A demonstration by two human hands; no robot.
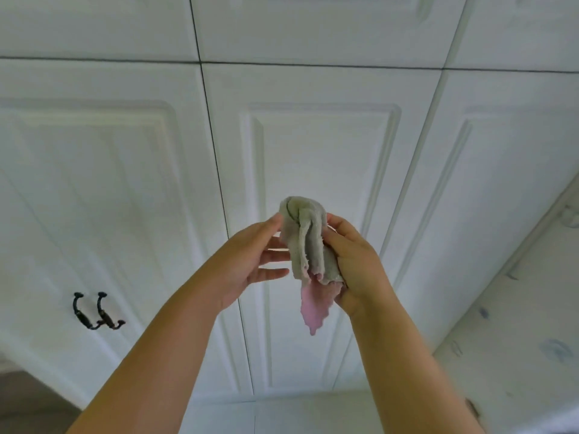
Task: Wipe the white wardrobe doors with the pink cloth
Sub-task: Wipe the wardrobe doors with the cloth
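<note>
The cloth (305,245) is bunched up, grey-beige on its upper folds with a pink corner hanging down below. I hold it in the air in front of the white wardrobe doors (319,158). My right hand (357,264) grips the cloth's lower bunch, fingers curled round it. My left hand (250,258) pinches the cloth's left edge with thumb and forefinger, while its other fingers stretch out below. The cloth does not touch the doors.
Two dark metal handles (94,311) sit low on the left doors. Narrow dark gaps divide the door panels. A pale patterned wall (517,339) runs along the right. A strip of floor shows at the bottom left corner.
</note>
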